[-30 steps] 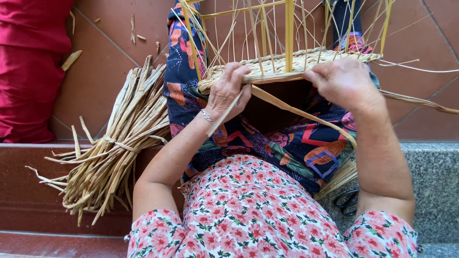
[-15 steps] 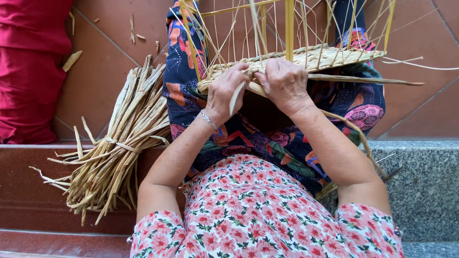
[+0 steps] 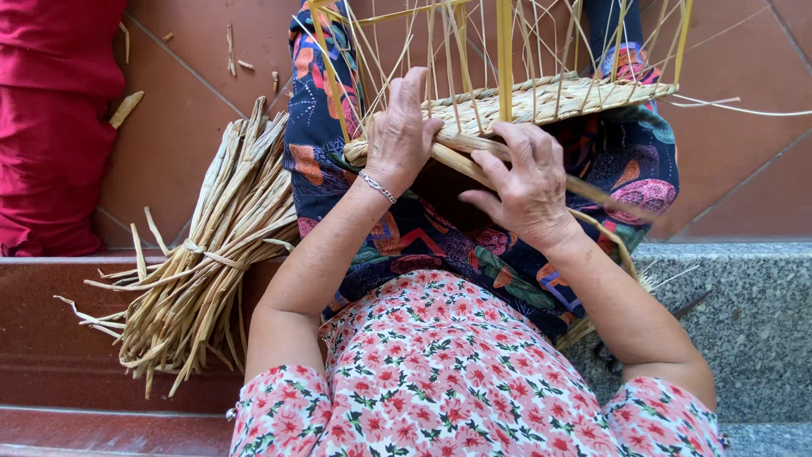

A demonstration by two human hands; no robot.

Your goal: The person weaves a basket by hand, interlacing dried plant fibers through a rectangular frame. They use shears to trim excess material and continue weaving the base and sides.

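My right hand [image 3: 529,190] has moved in from 3 o'clock beside my left hand [image 3: 399,135]; both now close on the half-woven basket [image 3: 550,101] across my lap, pressing its edge strip [image 3: 474,156] tight.

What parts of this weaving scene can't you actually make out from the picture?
- Head view: the upright stakes of the woven basket base are cut off by the top edge.
- The base's underside is hidden by the left hand and right hand.
- The dark tool on the grey stone step is partly hidden by the right forearm; its kind is unclear.
- The red cloth is cut off at the left edge.
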